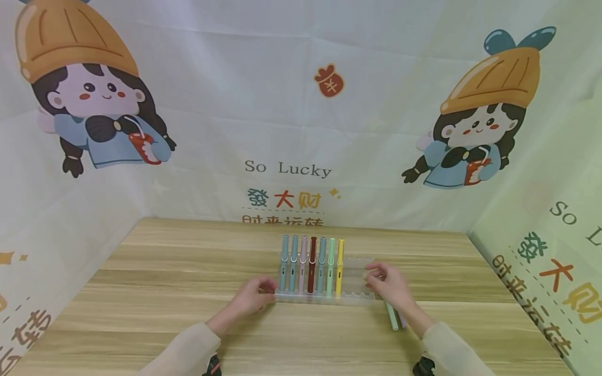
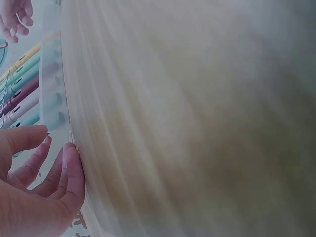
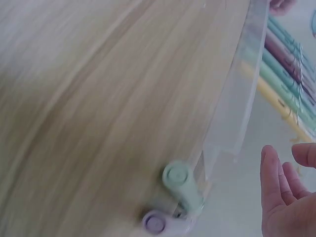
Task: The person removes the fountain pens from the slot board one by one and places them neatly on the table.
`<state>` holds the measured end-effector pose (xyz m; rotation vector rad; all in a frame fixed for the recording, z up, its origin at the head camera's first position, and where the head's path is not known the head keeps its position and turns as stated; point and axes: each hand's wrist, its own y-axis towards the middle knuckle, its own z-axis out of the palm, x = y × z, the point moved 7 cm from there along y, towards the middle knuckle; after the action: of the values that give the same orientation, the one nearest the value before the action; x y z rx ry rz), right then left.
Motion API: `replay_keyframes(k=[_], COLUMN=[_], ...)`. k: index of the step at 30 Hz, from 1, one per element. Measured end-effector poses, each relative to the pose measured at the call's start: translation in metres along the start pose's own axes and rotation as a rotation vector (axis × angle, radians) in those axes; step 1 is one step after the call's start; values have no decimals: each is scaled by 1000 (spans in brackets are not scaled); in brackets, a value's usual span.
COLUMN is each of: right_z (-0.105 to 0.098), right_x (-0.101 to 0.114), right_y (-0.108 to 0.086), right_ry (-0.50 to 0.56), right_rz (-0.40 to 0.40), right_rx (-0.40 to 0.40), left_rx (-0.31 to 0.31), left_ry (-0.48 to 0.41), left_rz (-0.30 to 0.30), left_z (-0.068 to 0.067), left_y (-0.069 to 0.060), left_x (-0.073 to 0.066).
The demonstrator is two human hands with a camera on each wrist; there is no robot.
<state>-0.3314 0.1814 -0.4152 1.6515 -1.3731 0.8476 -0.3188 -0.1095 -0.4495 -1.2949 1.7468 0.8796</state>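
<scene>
Wood-grain counter (image 1: 188,256) carries your clear rack (image 1: 324,300) of pens (image 1: 312,269); your left hand (image 1: 255,295) is at its left end, grip unclear, your right hand (image 1: 390,283) near its right, fingers parted, empty. Best steady it lightly.

The bare left hand (image 1: 253,296) has its fingers loosely bent, thumb apart from them; the bare right hand (image 1: 391,285) holds thumb and fingers parted; both arms (image 1: 224,319), in cream cloth sleeves (image 1: 185,351), reach forward, well apart
</scene>
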Motion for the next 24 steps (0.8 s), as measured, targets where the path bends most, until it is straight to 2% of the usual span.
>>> replay_keyframes(k=[4, 12, 16, 24], right_z=[9, 25, 33, 42], right_x=[6, 14, 15, 11], right_y=[0, 0, 2, 6], right_ry=[24, 20, 55, 56], right_rz=[-25, -91, -115, -79], right_rx=[-9, -76, -91, -104], left_rx=[2, 2, 4, 8], left_ry=[1, 12, 10, 10], left_rz=[1, 15, 11, 1], left_z=[0, 0, 0, 0], left_y=[1, 0, 0, 0], left_x=[1, 0, 1, 0])
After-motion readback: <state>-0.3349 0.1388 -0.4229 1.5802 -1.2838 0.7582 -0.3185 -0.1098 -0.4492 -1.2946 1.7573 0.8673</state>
